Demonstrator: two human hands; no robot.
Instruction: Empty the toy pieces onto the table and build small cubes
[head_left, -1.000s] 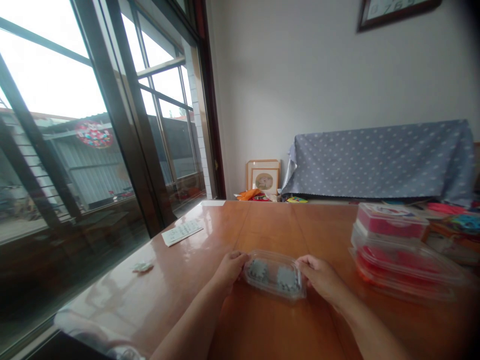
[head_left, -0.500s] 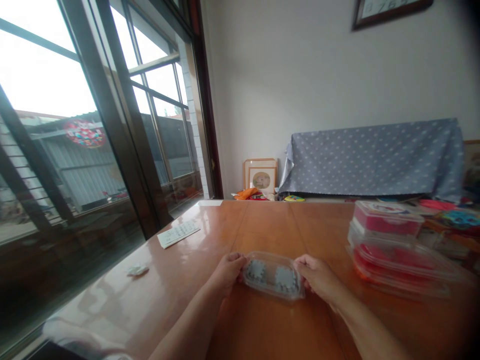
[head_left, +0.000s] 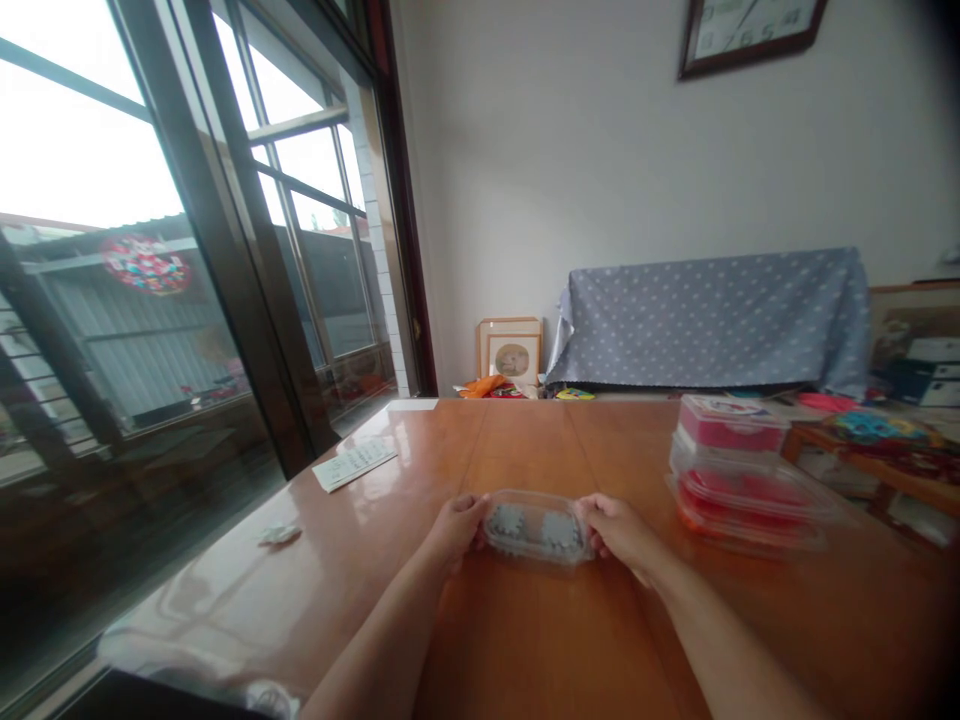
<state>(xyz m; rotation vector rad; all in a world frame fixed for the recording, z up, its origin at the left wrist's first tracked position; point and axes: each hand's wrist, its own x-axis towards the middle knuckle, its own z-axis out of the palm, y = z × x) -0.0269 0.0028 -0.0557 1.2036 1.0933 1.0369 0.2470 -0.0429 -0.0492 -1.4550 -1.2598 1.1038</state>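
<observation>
While the left hand (head_left: 460, 527) pinches the nine o'clock end of a clear plastic container (head_left: 538, 556), the right hand (head_left: 611, 527) grips the opposite end at three o'clock, so both hands are closed on it and neither is free. The container sits at twelve o'clock from the body, between the two hands, roughly level. Inside, two groups of grey notched pieces (head_left: 564, 531) lie apart, one toward nine, one toward three. The view is too soft to tell whether its base touches the wooden table (head_left: 547, 640) or hangs just above it.

Judging by its thin, shiny walls, it should be light and a little springy, apt to dent under a hard squeeze and slick wherever the fingers find no edge. The two short ends look like the best hold, thumbs over the rim and fingers beneath; a steep tilt would probably send the pieces sliding.

Farther out, with the container as dial centre, a small pale item (head_left: 280, 535) lies at nine o'clock and a printed paper slip (head_left: 355, 465) at ten. Toward two o'clock, a pink box (head_left: 727, 430) tops clear tubs (head_left: 742, 495) with red contents. Beyond the table, a spotted blue cloth (head_left: 712, 325) hangs at one.
</observation>
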